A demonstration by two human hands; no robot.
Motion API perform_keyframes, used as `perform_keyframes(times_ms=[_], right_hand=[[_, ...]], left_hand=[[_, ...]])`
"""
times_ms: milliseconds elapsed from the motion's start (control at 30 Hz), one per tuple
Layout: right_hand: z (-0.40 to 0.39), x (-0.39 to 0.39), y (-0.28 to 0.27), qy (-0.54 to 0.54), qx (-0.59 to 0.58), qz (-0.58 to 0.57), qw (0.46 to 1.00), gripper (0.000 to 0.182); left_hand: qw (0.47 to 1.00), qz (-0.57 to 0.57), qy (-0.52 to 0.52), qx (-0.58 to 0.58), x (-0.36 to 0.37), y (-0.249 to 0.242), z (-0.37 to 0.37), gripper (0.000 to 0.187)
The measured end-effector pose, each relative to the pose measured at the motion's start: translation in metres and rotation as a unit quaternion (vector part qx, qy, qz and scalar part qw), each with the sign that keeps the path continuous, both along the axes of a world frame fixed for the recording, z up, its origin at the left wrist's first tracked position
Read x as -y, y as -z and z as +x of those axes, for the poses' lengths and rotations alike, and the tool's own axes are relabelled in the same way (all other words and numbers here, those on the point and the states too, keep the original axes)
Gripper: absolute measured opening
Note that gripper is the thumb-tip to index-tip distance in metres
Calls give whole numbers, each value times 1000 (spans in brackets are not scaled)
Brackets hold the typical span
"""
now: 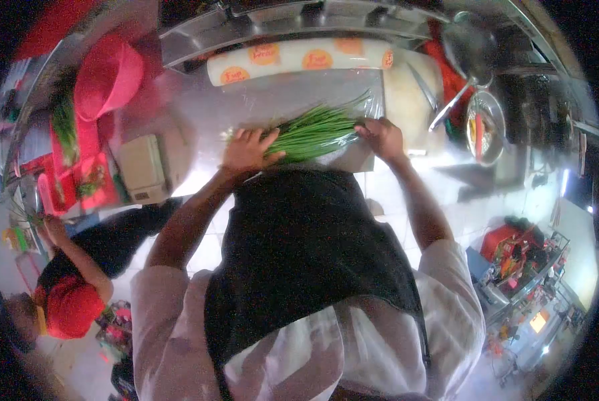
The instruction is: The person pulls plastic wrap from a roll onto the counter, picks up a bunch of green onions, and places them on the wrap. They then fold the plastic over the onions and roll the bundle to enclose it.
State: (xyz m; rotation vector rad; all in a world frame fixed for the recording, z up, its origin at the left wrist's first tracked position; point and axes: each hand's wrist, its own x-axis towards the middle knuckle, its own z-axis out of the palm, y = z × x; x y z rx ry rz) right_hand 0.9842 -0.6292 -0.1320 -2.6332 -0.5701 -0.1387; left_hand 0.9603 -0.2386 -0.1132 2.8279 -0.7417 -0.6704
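Note:
A bundle of long green chives (318, 128) lies crosswise on clear plastic film (253, 100) on the worktop in front of me. My left hand (249, 148) rests on the bundle's left end, its fingers spread and pressing down on the stems. Small pale tips stick out just beyond those fingers. At the bundle's right end, my right hand (381, 137) is curled closed at the shiny edge of the film; its fingertips are partly hidden. Behind the chives lies a thick roll of plastic film (299, 60) with orange printed marks.
Right of the film are a pale cutting board (413, 100), a knife (422, 85) and a metal bowl (486, 127). On the left stand a pink tub (110, 77), more greens (64, 127) and a beige box (141, 169). A co-worker in a red top (76, 307) works at lower left.

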Motion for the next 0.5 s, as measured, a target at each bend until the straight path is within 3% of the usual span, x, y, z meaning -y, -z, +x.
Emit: perform_keyframes(times_ms=[100,167,233,267,300,367,400,467,500], right_hand=[[7,-9,-1,36,-61,-43,997,23],[7,-24,-6,190,8,-63,980,22],[2,-54,-34,164,77,58,982,36],[-3,-75,-52,36,57,75,995,50],[-4,-101,-79,-80,0,10,997,67],[-12,-135,-59,-188,21,3,982,83],[-11,-145,-36,-183,23,0,983,83],[-8,-156,15,-161,72,-158,972,96],[-6,-152,20,-170,21,-120,978,94]], left_hand=[[999,-8,8,38,0,5,1,74],[994,-29,10,103,-2,14,-3,70],[991,-32,18,128,-3,18,-1,68],[988,-34,32,147,-3,19,-3,65],[989,-33,36,142,-3,17,-4,65],[980,-52,44,186,0,12,-1,60],[979,-55,49,188,1,14,1,60],[989,-35,37,138,-2,17,0,65],[989,-36,38,137,-2,17,0,65]])
